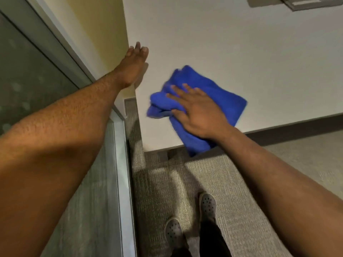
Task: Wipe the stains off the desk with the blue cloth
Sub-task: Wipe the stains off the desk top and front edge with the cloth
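A person stands at the near left corner of a white, smooth-topped desk, and the crumpled, deep-blue terry cloth lies on that corner, its lower end hanging just over the desk's near edge. The right hand lies flat on top of the cloth with the fingers spread wide and pressed down into the fabric; it grips nothing, the open palm pinning the cloth against the desk, which looks like the hold one wants for rubbing a surface, since it spreads the pressure across the bunched folds. The cloth's left side is blurred, which suggests it is in mid-stroke. The left hand reaches farther out and rests on the desk's left edge, fingers straight and close together, holding nothing; judging by the outstretched arm, it serves to brace the body during the lean over the desk. No stains can be made out on the bare white top around the cloth, so how much wiping is left cannot be told from here. At the far edge of the desk a flat grey object is partly cut off by the picture. Below the desk's near edge are grey carpet and the person's grey perforated clogs.
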Tool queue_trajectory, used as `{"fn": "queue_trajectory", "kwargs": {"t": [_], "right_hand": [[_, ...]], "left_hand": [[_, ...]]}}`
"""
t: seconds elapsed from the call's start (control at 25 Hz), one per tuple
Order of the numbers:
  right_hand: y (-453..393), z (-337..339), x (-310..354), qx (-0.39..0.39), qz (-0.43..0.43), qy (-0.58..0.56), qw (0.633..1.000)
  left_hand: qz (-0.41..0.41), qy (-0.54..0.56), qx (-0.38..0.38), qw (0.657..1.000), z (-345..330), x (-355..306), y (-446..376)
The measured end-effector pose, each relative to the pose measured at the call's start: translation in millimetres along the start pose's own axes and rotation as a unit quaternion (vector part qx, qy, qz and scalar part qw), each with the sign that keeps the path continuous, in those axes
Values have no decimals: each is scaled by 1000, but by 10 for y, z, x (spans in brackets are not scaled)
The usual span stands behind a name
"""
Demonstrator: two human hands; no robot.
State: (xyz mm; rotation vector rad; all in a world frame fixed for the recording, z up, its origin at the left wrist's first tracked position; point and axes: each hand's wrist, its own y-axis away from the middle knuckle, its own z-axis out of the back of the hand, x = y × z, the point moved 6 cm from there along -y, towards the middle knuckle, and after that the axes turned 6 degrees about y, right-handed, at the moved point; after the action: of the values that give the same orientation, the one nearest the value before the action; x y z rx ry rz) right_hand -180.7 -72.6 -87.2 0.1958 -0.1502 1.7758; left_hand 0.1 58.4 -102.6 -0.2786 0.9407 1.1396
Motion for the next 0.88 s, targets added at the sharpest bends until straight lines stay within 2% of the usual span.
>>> {"fn": "queue_trajectory", "kwargs": {"t": [0.12, 0.2, 0.36, 0.48, 0.64, 0.76, 0.88], "right_hand": [[-507, -139, 471, 24, 65, 33, 997], [-813, -199, 591, 38, 72, 53, 995], [-1132, -208, 786, 56, 86, 115, 988], [-824, -166, 911, 44, 132, 92, 986], [-73, -205, 1127, 101, 228, 66, 966], [122, -213, 1148, 135, 270, 70, 951], [190, -129, 1053, 134, 278, -59, 949]], "left_hand": [[42, 39, 21, 998, 115, -9, -106], [72, 42, 40, 996, 205, -11, -106], [78, 16, 19, 997, 290, -81, -86], [78, 6, 2, 997, 233, -99, -88], [73, -13, -22, 997, 241, -34, -183], [23, -118, -20, 993, 165, -100, -194], [0, -155, -36, 987, 163, -72, -220]]}}
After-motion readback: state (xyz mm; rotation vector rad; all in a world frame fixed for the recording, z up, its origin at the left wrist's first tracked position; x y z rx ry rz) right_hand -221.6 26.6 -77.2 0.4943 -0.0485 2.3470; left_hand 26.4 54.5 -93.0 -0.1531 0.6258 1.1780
